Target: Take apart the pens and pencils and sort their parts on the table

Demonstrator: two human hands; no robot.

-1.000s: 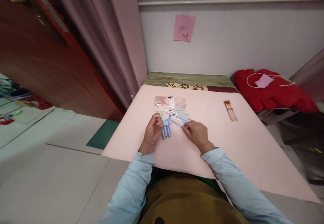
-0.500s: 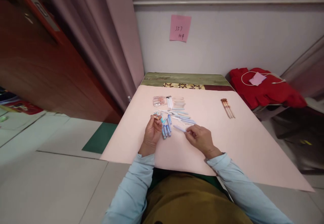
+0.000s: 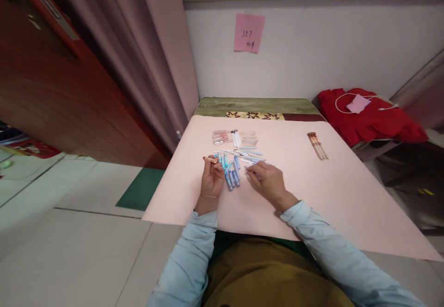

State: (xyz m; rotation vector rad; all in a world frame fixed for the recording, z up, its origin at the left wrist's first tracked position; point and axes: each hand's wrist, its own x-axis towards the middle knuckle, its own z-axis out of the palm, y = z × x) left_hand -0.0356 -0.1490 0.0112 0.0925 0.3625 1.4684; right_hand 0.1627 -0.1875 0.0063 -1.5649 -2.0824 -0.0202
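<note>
My left hand (image 3: 212, 181) is closed around a small orange pen part (image 3: 210, 160) that sticks out to the left of its fingers. My right hand (image 3: 268, 181) pinches a pale blue pen barrel (image 3: 252, 173), its tip showing by my fingers. Between the hands lie several blue pen pieces (image 3: 231, 172) on the pink table cover (image 3: 312, 191). Just beyond them is a loose heap of pale pen barrels and refills (image 3: 247, 155), and further back a row of clear and white pen parts (image 3: 234, 138).
Three brown-and-cream pens (image 3: 317, 145) lie at the right of the cover. A red cloth pile (image 3: 371, 118) with a white cord sits off the table's right. A pink note (image 3: 248, 33) hangs on the wall; a curtain and dark red door stand left.
My right hand drew the blue barrel out of the heap toward me, then moved back toward the pieces in the middle. My left hand stayed put, and its orange part now shows more clearly.
</note>
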